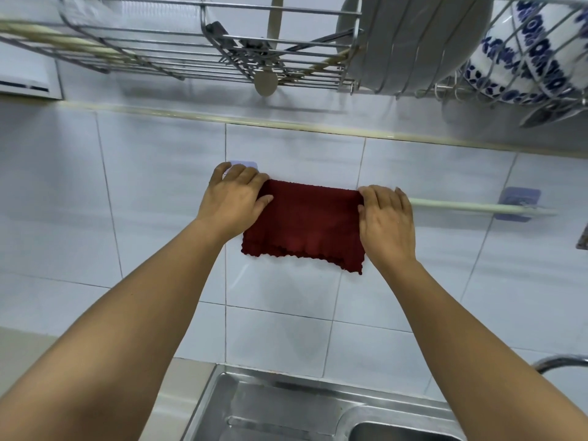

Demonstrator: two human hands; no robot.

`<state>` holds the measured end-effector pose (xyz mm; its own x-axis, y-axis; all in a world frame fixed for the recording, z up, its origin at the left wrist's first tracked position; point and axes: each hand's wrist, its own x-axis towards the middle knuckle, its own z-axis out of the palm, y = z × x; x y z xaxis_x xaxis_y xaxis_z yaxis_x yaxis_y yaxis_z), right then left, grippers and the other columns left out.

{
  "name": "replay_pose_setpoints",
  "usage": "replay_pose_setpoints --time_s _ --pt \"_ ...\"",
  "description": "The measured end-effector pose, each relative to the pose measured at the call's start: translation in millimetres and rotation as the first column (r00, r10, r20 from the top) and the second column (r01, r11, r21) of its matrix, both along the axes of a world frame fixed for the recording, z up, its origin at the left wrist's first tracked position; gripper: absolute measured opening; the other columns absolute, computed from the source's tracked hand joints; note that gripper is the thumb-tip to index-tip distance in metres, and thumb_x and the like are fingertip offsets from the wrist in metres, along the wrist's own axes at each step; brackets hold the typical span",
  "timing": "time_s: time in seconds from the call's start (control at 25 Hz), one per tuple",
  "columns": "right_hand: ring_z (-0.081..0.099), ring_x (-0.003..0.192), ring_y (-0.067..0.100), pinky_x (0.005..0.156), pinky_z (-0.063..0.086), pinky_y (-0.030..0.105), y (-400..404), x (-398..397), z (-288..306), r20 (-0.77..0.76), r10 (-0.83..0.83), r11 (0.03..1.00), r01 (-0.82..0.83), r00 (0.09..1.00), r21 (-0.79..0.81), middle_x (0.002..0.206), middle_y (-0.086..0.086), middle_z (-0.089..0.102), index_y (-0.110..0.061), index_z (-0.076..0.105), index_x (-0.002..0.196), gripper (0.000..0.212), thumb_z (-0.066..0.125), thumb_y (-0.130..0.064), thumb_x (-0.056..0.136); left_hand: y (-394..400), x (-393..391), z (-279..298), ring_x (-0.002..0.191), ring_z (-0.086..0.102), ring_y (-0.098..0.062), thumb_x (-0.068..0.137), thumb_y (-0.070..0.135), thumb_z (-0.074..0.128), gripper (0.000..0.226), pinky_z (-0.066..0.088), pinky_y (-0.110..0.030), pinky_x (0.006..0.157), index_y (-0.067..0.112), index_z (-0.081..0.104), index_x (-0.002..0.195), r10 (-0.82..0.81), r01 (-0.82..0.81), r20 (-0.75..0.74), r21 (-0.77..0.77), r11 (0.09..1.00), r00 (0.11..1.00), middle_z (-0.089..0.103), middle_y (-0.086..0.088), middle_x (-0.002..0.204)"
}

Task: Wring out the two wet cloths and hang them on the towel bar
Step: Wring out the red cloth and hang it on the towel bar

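A dark red cloth (305,224) with a scalloped hem hangs folded over the pale towel bar (461,206) on the tiled wall. My left hand (234,198) holds the cloth's upper left corner at the bar, by the left wall mount. My right hand (386,218) grips the cloth's upper right edge. The bar's right half is bare up to its lilac wall mount (518,203). A second cloth is not in view.
A wire dish rack (222,49) hangs overhead with chopsticks, a spoon, white plates and blue-patterned bowls (534,52). Below, a steel sink (286,412) sits under my forearms, with a tap (560,362) at the right edge.
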<state>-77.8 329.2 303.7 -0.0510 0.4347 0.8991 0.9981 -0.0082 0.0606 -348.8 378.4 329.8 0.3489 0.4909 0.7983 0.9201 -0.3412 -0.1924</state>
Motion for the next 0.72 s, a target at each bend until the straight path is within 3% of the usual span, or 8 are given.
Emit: replay_pose_setpoints --time_s 0.32,0.72 --pt "0.038 0.136 0.019 0.119 0.014 0.041 -4.4 -0.1 -6.8 -0.021 0.009 0.999 -0.010 1.000 -0.044 0.135 0.000 0.052 -0.017 0.045 0.133 0.041 0.048 -0.007 0.093 -1.5 -13.5 -24.1 0.129 0.048 -0.027 0.095 0.036 0.048 0.046 0.012 -0.043 0.113 0.013 0.050 0.136 0.036 -0.030 -0.029 0.177 0.984 0.999 0.060 -0.006 0.131" --pt "0.028 0.144 0.021 0.119 0.007 0.042 -11.0 6.0 -12.4 0.023 -0.025 0.999 0.026 0.999 -0.037 0.151 0.002 0.039 -0.017 0.034 0.144 0.060 0.055 -0.003 0.089 -6.4 -10.4 -39.0 0.128 0.048 -0.025 0.096 0.035 0.045 0.045 0.019 -0.041 0.111 0.014 0.051 0.135 0.036 -0.043 0.034 0.227 0.973 0.999 0.057 -0.004 0.134"
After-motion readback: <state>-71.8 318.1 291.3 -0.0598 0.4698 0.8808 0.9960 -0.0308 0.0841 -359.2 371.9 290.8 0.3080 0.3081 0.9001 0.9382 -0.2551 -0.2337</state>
